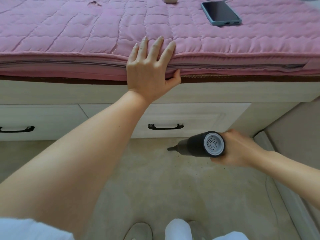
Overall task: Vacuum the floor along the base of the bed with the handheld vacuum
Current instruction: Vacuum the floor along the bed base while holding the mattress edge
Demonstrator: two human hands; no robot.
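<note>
Left forearm runs from 7 o'clock toward 12 o'clock, wrist extended; the left hand [149,70] lies palm-down with four straight, slightly spread fingers [156,47] pointing to 12 o'clock and the thumb [174,76] hooked under at 3 o'clock. Right forearm enters from 4 o'clock toward 10 o'clock, its wrist roughly in line with it. The right hand [237,148] is curled in a full grip, back of the hand uppermost, its fingers mostly hidden beneath.
</note>
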